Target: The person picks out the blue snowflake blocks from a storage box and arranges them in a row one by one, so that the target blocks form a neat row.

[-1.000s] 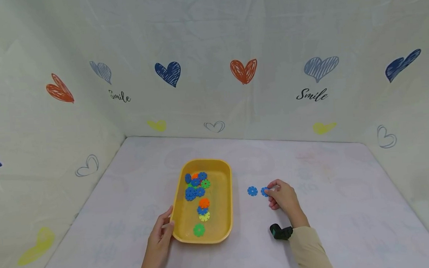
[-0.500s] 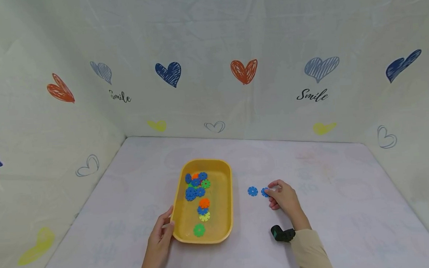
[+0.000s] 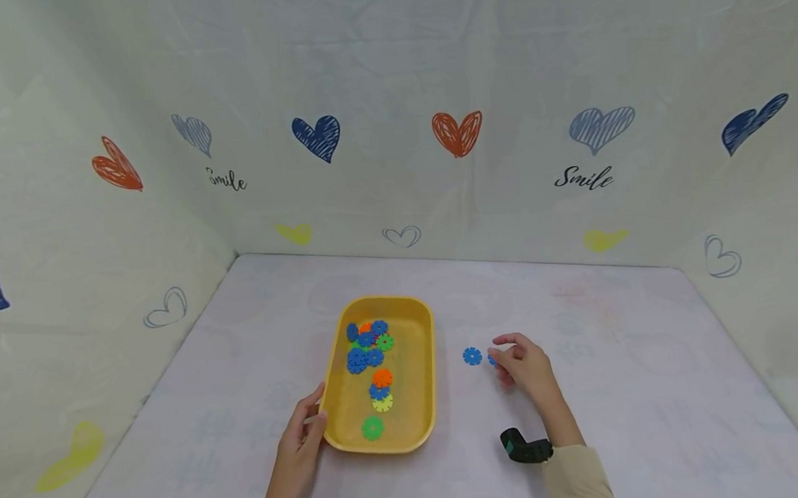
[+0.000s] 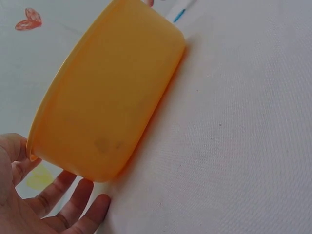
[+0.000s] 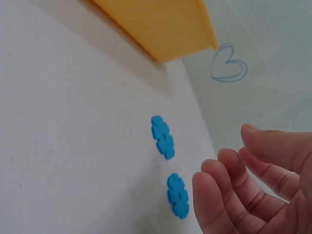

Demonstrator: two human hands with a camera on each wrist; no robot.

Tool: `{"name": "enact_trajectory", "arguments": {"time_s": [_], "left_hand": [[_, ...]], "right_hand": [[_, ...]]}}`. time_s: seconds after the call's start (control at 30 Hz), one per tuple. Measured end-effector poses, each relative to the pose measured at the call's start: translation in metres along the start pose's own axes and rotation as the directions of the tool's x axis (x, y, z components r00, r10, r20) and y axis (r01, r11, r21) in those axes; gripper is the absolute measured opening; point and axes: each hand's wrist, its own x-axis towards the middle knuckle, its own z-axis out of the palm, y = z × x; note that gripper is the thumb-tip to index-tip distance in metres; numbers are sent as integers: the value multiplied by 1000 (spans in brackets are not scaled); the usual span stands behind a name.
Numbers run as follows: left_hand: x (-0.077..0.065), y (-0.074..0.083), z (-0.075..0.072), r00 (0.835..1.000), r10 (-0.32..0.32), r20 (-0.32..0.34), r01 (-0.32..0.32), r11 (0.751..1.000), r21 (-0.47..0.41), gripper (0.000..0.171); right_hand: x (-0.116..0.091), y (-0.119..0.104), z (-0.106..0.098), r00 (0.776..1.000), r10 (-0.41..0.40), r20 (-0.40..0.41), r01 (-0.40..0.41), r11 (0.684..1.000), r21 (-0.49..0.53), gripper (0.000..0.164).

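My left hand [image 3: 298, 435] grips the near left side of a yellow plastic tray [image 3: 421, 376], thumb at the rim; in the left wrist view, fingers [image 4: 78, 200] lie by its outer wall [image 4: 112, 87]. Two blue notched snowflake discs lie flat on the table: the left disc [image 3: 472, 356] shows whole in the head view, the right disc [image 3: 491, 357] is mostly hidden by my right hand [image 3: 523, 366]. The right wrist view shows both, a farther disc [image 5: 163, 137] and a nearer disc [image 5: 178, 196]. My right hand [image 5: 258, 180] is just beside the nearer one, fingers loosely bent, holding nothing.
Inside the tray lie several discs: a blue cluster [image 3: 357, 360], an orange disc [image 3: 382, 378], a yellow disc [image 3: 383, 404] and a green disc [image 3: 373, 428]. A black wrist device [image 3: 526, 447] is on the right arm. A heart-printed white curtain [image 3: 395, 181] stands behind the table [image 3: 621, 358].
My right hand has let go of the right blue disc and come slightly up off it. That disc stays on the table. My left hand and the tray keep their places.
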Motion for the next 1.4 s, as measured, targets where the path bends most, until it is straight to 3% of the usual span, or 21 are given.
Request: {"name": "enact_trajectory", "arguments": {"time_s": [0.4, 0.7, 1.07, 1.4], "left_hand": [[1, 1, 1, 1000, -11, 6, 11, 1000, 0, 48], [0, 0, 0, 1000, 3, 1, -3, 1000, 0, 48], [0, 0, 0, 1000, -7, 7, 7, 1000, -2, 48], [0, 0, 1, 1000, -15, 3, 15, 1000, -5, 46]], "right_hand": [[-17, -42, 22, 994, -103, 38, 97, 987, 124, 23], [-25, -72, 46, 968, -211, 133, 179, 958, 223, 22], [-24, -89, 79, 917, -294, 269, 275, 956, 106, 25], [-14, -99, 108, 904, -226, 364, 254, 967, -32, 25]]}}
